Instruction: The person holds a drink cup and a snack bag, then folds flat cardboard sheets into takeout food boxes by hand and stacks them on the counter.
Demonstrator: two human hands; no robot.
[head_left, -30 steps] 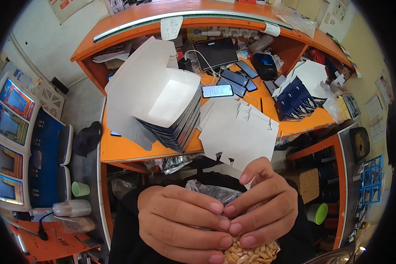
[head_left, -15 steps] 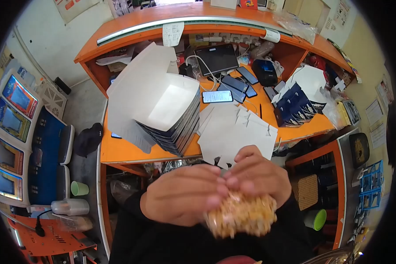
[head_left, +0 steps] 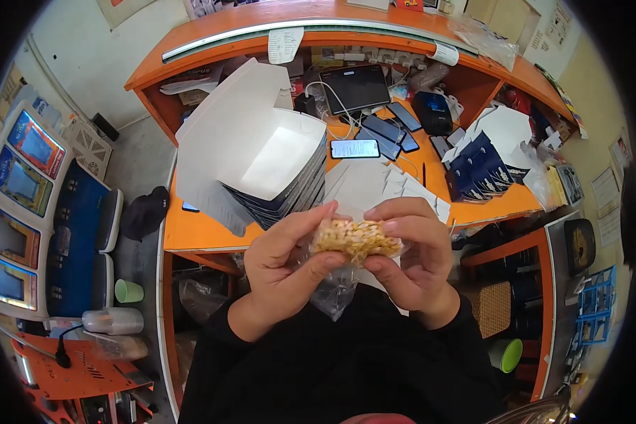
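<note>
A clear plastic bag of pale yellow, nut-like pieces [head_left: 357, 239] is held between both hands above the desk's front edge. My left hand [head_left: 284, 263] grips its left end between thumb and fingers. On the right end, my right hand [head_left: 415, 256] closes with thumb below and fingers on top. An unfilled part of the clear bag [head_left: 334, 291] hangs under the pieces. Behind the hands lie flat white card sheets [head_left: 364, 182]. Left of them stands a tall stack of nested white-lined boxes [head_left: 279, 159].
On the orange desk [head_left: 198, 237] are a lit phone [head_left: 355, 148], several dark phones, a black tablet [head_left: 355, 88] and a pen. Folded blue boxes [head_left: 478, 169] stand at the right. Green cups [head_left: 128, 290] and a dark cap [head_left: 145, 213] are at the left.
The bag of pieces has come up from near my lap to the desk's front edge. Both hands have risen with it and now grip its two ends, thumbs below.
</note>
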